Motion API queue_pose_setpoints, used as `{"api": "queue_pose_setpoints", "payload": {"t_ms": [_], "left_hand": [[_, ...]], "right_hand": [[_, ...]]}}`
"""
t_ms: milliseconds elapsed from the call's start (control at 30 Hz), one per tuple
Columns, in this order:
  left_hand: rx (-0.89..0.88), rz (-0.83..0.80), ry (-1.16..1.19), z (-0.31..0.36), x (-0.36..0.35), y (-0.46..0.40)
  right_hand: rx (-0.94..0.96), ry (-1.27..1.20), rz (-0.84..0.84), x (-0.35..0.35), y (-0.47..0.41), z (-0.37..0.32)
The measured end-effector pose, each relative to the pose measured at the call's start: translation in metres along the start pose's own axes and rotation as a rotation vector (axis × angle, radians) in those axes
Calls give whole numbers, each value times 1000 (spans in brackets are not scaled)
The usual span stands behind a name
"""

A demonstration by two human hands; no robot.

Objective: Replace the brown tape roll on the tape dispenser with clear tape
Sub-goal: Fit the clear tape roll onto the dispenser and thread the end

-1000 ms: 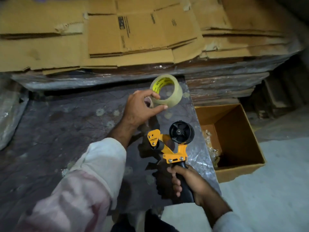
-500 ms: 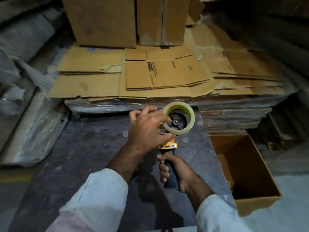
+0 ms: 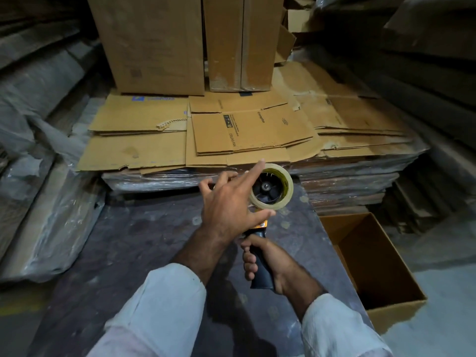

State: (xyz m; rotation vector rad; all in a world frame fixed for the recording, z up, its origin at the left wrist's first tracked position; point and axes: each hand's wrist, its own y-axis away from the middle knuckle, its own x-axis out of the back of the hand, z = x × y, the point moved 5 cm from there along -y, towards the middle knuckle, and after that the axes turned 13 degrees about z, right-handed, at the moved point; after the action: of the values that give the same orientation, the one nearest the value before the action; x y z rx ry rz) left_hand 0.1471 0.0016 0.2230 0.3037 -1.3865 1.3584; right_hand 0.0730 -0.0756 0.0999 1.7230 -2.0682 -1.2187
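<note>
The clear tape roll (image 3: 286, 188) sits around the black hub of the tape dispenser (image 3: 262, 224), whose orange frame is mostly hidden behind my left hand. My left hand (image 3: 229, 204) is spread, fingers apart, its thumb and palm against the roll's left rim. Lower down, my right hand (image 3: 268, 264) is wrapped around the dispenser's black handle and holds the tool upright above the dark work surface (image 3: 144, 240). No brown tape roll is in sight.
An open cardboard box (image 3: 386, 287) stands on the floor at the right. Flattened cartons (image 3: 231, 135) are stacked behind the surface, with upright cartons (image 3: 154, 47) further back. Plastic-wrapped bundles (image 3: 46, 202) lie along the left.
My left hand carried the clear roll onto the dispenser's hub and has opened its fingers against it. The view has tilted up toward the cartons.
</note>
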Motion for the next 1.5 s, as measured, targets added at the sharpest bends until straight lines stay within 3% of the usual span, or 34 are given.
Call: {"api": "queue_pose_setpoints", "payload": {"t_ms": [100, 333, 567, 700, 933, 1067, 1133, 1233, 1400, 1500], "left_hand": [[-28, -20, -48, 1, 1, -11], [146, -134, 57, -19, 11, -27], [42, -214, -48, -26, 5, -28], [117, -233, 133, -30, 0, -10], [47, -175, -40, -22, 5, -23], [485, -207, 573, -52, -8, -15], [547, -253, 709, -59, -15, -14], [545, -265, 761, -62, -19, -14], [343, -140, 478, -66, -17, -8], [309, -113, 456, -66, -14, -9]], "right_hand": [[34, 18, 28, -2, 2, 0], [80, 88, 58, 6, 7, -1], [91, 169, 111, 8, 7, 8], [167, 211, 213, 17, 4, 9], [311, 340, 413, 18, 1, -6], [501, 539, 595, 27, 3, -24], [571, 676, 683, 32, 5, -32], [617, 863, 783, 36, 11, -43], [655, 943, 826, 34, 17, -53], [668, 958, 839, 33, 22, -53]]}}
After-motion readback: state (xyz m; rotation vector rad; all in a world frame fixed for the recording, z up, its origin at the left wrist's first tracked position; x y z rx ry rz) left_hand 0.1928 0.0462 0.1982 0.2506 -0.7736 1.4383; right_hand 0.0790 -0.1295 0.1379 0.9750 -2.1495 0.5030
